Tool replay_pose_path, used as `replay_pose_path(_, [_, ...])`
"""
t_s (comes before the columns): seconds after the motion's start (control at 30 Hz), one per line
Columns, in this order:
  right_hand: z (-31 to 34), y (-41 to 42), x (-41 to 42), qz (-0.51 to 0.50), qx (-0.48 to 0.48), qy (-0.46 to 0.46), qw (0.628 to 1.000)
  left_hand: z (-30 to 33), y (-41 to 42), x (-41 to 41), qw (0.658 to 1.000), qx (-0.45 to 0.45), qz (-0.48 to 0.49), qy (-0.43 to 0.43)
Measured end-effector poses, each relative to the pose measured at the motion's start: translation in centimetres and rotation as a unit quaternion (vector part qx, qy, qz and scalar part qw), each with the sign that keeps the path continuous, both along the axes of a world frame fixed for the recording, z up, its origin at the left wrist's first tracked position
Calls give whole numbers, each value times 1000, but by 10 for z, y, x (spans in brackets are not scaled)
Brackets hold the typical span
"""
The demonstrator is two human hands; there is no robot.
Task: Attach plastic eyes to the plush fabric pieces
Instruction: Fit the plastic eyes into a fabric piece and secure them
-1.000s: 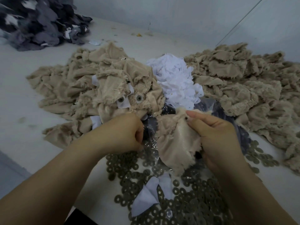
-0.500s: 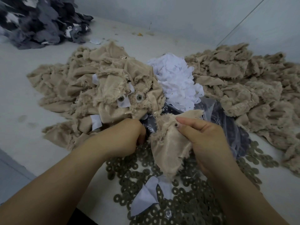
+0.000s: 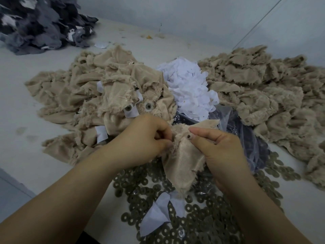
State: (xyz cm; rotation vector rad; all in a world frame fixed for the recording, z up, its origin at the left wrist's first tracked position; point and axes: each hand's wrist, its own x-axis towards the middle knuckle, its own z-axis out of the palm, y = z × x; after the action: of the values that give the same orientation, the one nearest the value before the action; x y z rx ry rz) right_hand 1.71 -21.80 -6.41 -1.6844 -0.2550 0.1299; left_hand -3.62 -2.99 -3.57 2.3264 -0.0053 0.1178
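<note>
A beige plush fabric piece (image 3: 182, 166) hangs between my hands, backing side towards me. My right hand (image 3: 219, 152) pinches its upper edge, and a small dark plastic eye post (image 3: 189, 136) pokes through the cloth at my fingertips. My left hand (image 3: 146, 140) is curled against the piece's left edge, pinching the fabric there; whether it also holds a small part is hidden. Dark ring washers (image 3: 193, 217) lie scattered on the table below my hands.
A heap of beige pieces with eyes fitted (image 3: 112, 95) lies behind my left hand. White fabric patches (image 3: 190, 88) are piled centre back, more beige pieces (image 3: 263, 88) at right, grey fabric (image 3: 38, 23) far left. A clear bag of dark parts (image 3: 246, 138) sits by my right hand.
My right hand has brought the beige piece leftwards and lower. My left hand has closed in and now grips the piece's left edge beside the eye post.
</note>
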Motion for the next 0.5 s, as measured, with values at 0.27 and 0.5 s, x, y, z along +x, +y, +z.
replay_pose_path(0.27, [-2,-2,5,8,-1,-32,999,1,-1,3,995,-76,53,30])
replay_pose_path(0.5, [4,-14,19,-42,9,-25,999,-10,-23,-3,981,192,4,-2])
